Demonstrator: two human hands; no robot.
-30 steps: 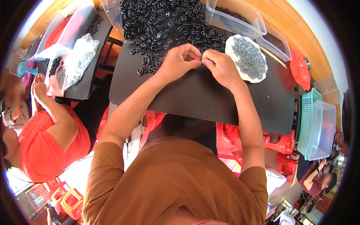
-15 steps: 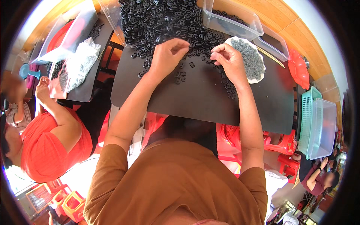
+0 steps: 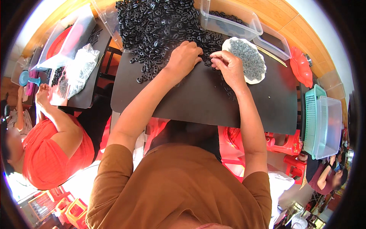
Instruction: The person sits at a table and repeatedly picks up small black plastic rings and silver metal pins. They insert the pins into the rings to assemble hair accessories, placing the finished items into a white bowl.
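Nearby — left hand (image 3: 183, 59), right hand (image 3: 231, 66), black pieces (image 3: 156, 24)

One left hand (image 3: 185, 60) and one right hand (image 3: 230, 68), two in all, appear beside one heap of black two-holed pieces (image 3: 160, 26), too many to count, on one dark table (image 3: 183, 105). One white plate (image 3: 225, 45) carries small grey pieces (image 3: 248, 59), likewise uncountable. Two thin sticks (image 3: 271, 55), one red dish (image 3: 301, 66), one blue-green basket (image 3: 310, 110) and one clear bin (image 3: 329, 128) line the right side; one plastic bag (image 3: 84, 68) lies on a second table (image 3: 84, 102) at left. At least three other people (image 3: 53, 152) are in view.
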